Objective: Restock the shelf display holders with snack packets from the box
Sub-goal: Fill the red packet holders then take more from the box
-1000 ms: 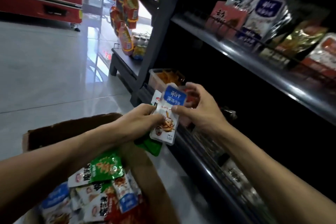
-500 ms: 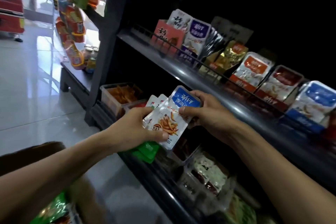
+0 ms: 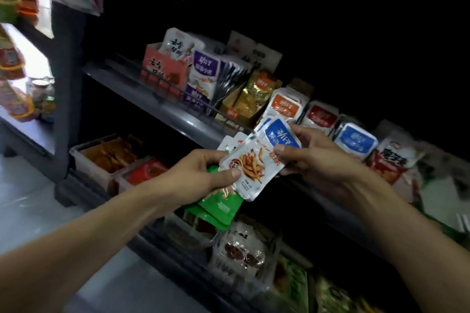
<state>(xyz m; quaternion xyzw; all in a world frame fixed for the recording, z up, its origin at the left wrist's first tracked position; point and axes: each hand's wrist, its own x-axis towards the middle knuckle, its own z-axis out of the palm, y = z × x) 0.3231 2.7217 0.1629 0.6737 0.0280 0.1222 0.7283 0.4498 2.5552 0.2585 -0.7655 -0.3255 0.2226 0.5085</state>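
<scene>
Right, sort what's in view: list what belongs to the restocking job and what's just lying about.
Part of the job:
- blue-topped packets, pinched by left hand and right hand
- green packets, under the left hand
- blue-topped holder on the upper shelf

Just lying about:
- purple packets
- gold packets
- clear bin of orange snacks

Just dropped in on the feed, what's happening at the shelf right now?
A person is restocking snack packets. Both hands hold a fanned bunch in front of the upper shelf: the left hand grips the lower end, with green packets underneath, while the right hand pinches the blue-topped packet on top. A holder with matching blue packets sits just right. Nothing is placed yet.
</scene>
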